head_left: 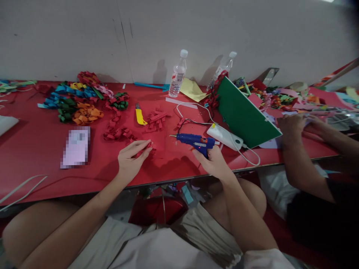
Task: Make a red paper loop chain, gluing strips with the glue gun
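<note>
My left hand (pixel 133 157) pinches the end of a red paper chain (pixel 120 131) just above the red table, and the chain's links trail away behind the fingers. In my right hand (pixel 214 162) is a blue hot glue gun (pixel 195 141), its metal nozzle pointing left toward the pinched paper with a gap between them. Loose red paper strips (pixel 157 119) lie in a pile beyond both hands. Beside that pile rests a yellow utility knife (pixel 140 115). A white power strip (pixel 224 136) sits just behind the glue gun.
Coloured paper chains (pixel 81 99) are heaped at the back left, behind a blurred phone (pixel 76 147). Two water bottles, one nearer (pixel 177 76), stand by the wall. A green board (pixel 244 116) leans at right. Farther right, a co-worker's hands (pixel 294 125) handle paper.
</note>
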